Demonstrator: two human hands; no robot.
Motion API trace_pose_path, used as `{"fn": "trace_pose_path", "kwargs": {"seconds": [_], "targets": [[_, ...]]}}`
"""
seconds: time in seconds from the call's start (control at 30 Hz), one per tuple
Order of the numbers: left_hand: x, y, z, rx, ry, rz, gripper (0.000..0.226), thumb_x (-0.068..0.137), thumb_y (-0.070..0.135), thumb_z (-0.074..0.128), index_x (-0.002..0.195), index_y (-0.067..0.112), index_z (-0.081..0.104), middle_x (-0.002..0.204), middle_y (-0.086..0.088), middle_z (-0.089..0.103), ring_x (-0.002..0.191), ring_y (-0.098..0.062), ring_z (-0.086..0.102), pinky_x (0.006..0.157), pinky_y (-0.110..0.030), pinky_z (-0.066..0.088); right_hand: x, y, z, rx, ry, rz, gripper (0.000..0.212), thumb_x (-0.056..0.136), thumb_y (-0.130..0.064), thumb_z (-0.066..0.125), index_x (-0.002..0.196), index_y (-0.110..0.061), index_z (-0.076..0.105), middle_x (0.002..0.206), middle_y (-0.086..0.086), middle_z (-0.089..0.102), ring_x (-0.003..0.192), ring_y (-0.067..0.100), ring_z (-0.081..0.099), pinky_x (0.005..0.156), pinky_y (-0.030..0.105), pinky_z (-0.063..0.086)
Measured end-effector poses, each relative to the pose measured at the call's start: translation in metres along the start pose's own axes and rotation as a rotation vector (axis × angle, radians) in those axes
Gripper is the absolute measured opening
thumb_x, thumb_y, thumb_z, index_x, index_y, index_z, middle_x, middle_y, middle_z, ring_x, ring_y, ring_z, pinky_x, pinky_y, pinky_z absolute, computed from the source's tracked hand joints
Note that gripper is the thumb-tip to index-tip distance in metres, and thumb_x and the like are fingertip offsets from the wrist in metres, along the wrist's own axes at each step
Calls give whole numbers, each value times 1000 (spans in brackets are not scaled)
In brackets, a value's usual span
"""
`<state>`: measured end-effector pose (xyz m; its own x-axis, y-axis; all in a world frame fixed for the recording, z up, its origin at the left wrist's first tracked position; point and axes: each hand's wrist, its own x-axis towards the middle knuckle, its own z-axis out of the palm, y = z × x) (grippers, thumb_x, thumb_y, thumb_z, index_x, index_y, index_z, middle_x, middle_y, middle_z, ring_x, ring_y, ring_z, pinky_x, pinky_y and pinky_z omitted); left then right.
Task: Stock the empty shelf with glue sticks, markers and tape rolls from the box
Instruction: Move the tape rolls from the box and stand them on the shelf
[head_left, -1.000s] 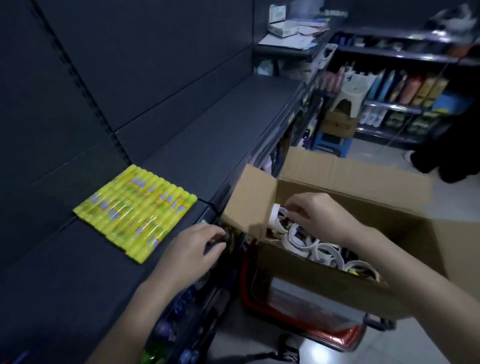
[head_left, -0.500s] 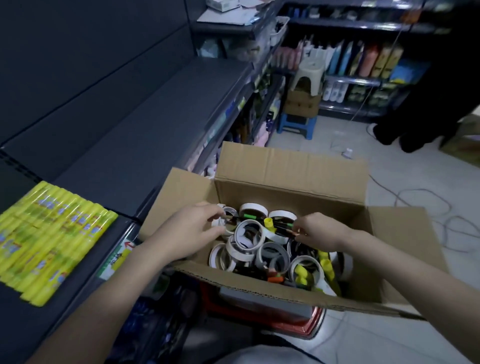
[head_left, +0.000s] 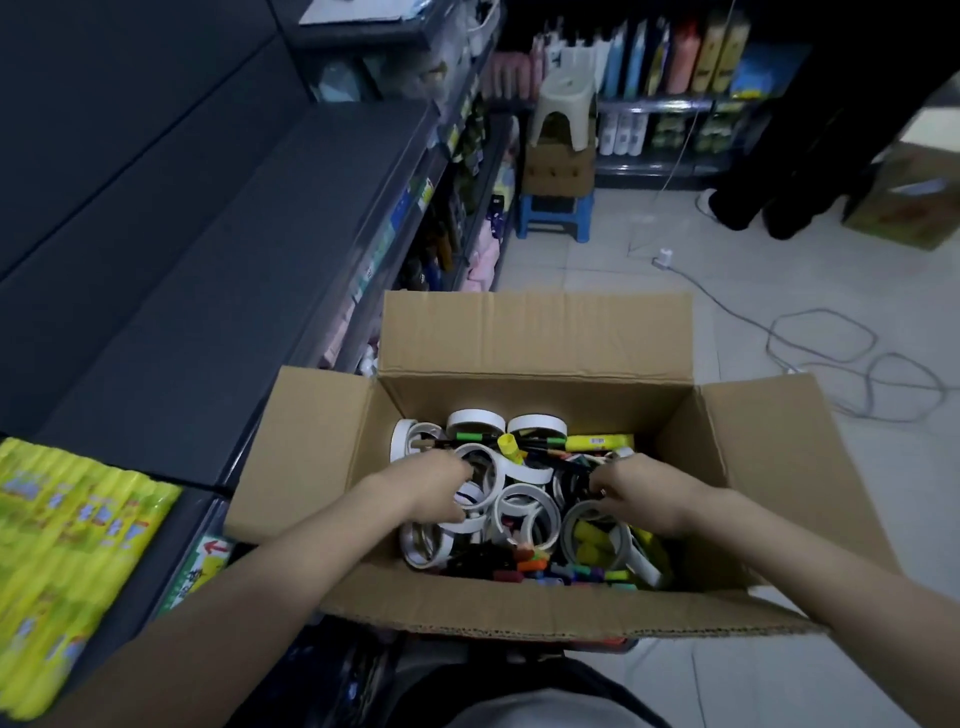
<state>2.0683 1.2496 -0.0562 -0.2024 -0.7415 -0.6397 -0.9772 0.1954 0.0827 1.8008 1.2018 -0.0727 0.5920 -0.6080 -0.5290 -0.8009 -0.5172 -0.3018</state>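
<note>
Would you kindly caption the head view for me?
Left hand and right hand reach among tape rolls and markers in the box.

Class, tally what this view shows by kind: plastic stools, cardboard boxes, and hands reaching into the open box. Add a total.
Plastic stools: 2, a white stool and a blue stool
Cardboard boxes: 3, the open box, a small box between the stools, a printed box at far right
Hands in it: 2, left hand and right hand
Total: 7

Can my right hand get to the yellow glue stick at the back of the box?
Probably yes: the glue stick lies uncovered on top of the pile, just beyond the right hand, and the box flaps stand open.
</note>
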Motion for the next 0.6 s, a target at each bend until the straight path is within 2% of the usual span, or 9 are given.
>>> {"fn": "trace_pose_path", "kwargs": {"seconds": [0.07,0.13,0.27,0.4,0.53,0.57,0.6], "targets": [[17,-2,13,43,-32,24,43,82,32,66,116,8,54,117,-11,59,106,-29,57,85,-42,51,-5,4,0,20,-1,24,28,95,-38,51,102,-12,61,97,8,64,83,19,47,71,37,46],[29,-4,25,64,-74,35,50,81,33,70,119,10,50,120,-9,56,108,-28,55,85,-40,50,-8,7,-2,47,-1,44,27,95,-36,52,108,-14,61,102,7,65,88,21,55,75,37,48],[43,-5,46,8,-140,33,61,76,30,76,125,12,45,126,-9,53,112,-28,54,87,-37,47,-9,14,-1,104,1,78,28,94,-32,54,114,-14,61,101,5,65,88,20,58,75,32,47],[49,-4,61,162,-53,89,48,81,21,69,121,10,46,124,-10,54,109,-30,56,87,-38,44,-4,15,0,146,-35,96,28,94,-30,55,116,-14,61,106,7,66,94,22,60,79,33,48],[49,-9,62,165,51,75,30,82,18,60,111,13,53,112,-5,60,107,-25,57,108,-44,26,6,10,-2,166,-71,103,28,94,-29,54,116,-12,62,107,8,66,95,22,60,80,36,50],[48,-11,62,117,62,67,26,81,20,60,105,13,53,105,-6,62,101,-26,58,105,-42,31,11,8,-2,159,-73,98,28,94,-28,54,115,-11,62,106,9,66,95,22,60,80,35,49],[45,-13,58,63,66,55,24,81,21,59,102,12,51,101,-7,62,96,-28,58,95,-39,38,15,6,-2,151,-71,88,27,94,-26,54,113,-9,63,105,9,67,94,23,60,78,35,47]]}}
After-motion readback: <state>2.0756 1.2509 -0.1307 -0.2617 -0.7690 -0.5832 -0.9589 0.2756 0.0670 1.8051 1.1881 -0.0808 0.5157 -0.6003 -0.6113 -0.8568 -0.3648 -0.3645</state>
